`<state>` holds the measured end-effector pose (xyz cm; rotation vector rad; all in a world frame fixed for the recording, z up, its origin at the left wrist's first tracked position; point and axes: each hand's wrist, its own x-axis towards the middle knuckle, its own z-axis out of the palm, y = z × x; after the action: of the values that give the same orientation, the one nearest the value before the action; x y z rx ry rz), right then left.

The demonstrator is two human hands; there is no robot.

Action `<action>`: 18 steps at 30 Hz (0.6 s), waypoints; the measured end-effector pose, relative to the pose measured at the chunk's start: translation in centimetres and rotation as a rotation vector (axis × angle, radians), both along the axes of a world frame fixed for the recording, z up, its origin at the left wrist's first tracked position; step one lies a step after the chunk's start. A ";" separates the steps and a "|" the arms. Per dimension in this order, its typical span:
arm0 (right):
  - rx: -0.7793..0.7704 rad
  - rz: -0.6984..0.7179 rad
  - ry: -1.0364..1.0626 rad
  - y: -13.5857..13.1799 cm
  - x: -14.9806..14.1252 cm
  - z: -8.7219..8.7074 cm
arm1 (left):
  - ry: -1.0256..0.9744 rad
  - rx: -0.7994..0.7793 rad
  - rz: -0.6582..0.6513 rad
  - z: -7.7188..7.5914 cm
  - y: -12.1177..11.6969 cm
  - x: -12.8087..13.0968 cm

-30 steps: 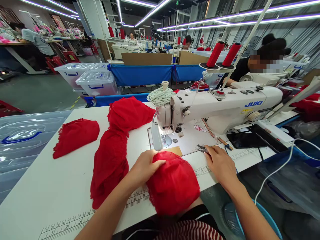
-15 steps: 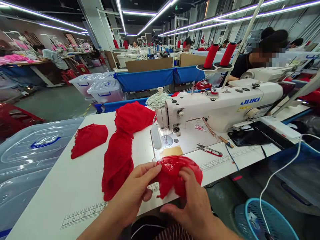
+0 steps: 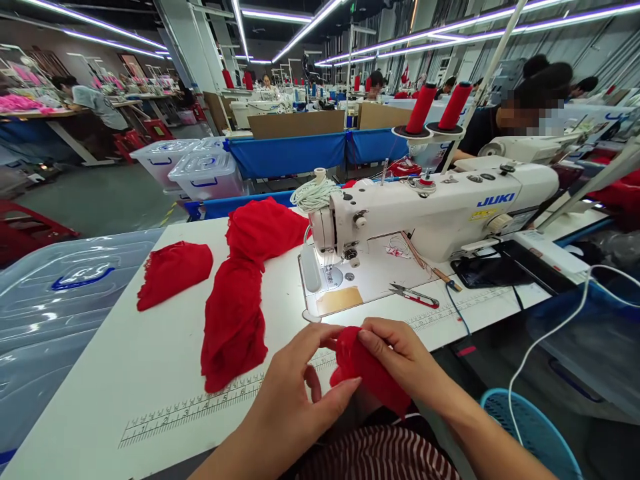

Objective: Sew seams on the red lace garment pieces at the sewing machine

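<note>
Both my hands pinch a small bunched piece of red lace fabric (image 3: 367,373) just over the near edge of the white table (image 3: 150,373). My left hand (image 3: 300,387) grips its left side with thumb and fingers closed. My right hand (image 3: 400,357) holds its top and right side. Behind them stands a white Juki sewing machine (image 3: 440,207) with its lamp lit over the needle plate (image 3: 333,277). Thread snips (image 3: 415,295) lie on the table right of the needle, untouched.
A long heap of red fabric (image 3: 240,287) and a smaller red piece (image 3: 173,272) lie on the table's left. Clear plastic bins (image 3: 55,300) stand at far left. Two red thread cones (image 3: 437,107) rise behind the machine. A blue basket (image 3: 530,427) and white cable sit at lower right. Other workers sit beyond.
My right hand left the thread snips and came to the red fabric. Both hands drew the piece back toward me, off the machine bed, and bunched it smaller.
</note>
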<state>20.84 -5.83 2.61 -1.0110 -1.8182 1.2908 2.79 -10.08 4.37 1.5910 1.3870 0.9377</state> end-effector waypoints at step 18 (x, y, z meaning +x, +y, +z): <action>0.000 -0.048 -0.086 -1.8 -1.2 -1.2 | -0.590 -0.431 0.009 -3.1 2.1 0.2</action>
<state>19.64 -7.66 1.42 -1.1193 -1.8464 1.2352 2.96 -8.00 1.29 0.8893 1.0774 0.9355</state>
